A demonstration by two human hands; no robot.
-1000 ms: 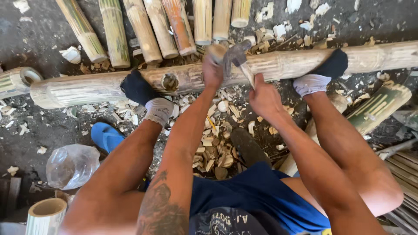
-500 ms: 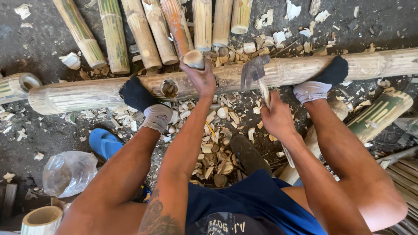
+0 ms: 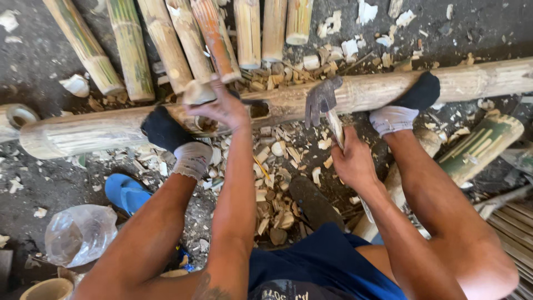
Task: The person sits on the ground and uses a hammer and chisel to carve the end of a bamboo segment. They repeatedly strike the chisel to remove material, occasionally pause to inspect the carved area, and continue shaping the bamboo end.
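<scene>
A long pale bamboo pole (image 3: 83,131) lies across the ground, pinned under both my socked feet (image 3: 166,133) (image 3: 408,103). My left hand (image 3: 225,108) grips a short cut chunk of bamboo (image 3: 199,92) just above the pole, left of a dark notch (image 3: 259,109) in it. My right hand (image 3: 352,162) is closed on the wooden handle of a hatchet. The grey hatchet head (image 3: 321,100) rests against the pole to the right of the notch.
Several short bamboo sections (image 3: 166,44) lie side by side beyond the pole. Wood chips (image 3: 277,166) cover the ground between my legs. A blue sandal (image 3: 126,193) and a clear plastic bag (image 3: 78,233) lie at the left, and a green bamboo section (image 3: 480,145) at the right.
My left hand left the hatchet area, took a cut chunk off the pole and carried it leftward. The hatchet shifted right, away from the notch.
</scene>
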